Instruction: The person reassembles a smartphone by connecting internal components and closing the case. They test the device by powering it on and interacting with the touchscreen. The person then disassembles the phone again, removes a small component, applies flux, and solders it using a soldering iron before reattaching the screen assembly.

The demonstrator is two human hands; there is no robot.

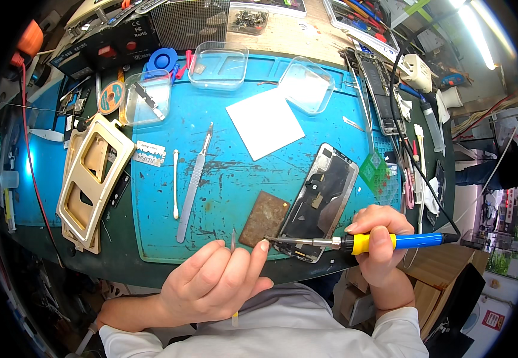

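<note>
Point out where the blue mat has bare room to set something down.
Bare mat lies between the scalpel and the opened phone, below the white sheet. A narrower strip sits left of the cotton swab. The mat's top edge and right side are crowded with clear trays and tools.

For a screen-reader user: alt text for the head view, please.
Right hand holds a soldering iron, its tip at an opened phone on a blue mat; left hand holds tweezers nearby.

scuffed blue rubbery mat (241, 179), glossy clear plastic trays (218, 64), rusty rough metal plate (265, 218)
</note>
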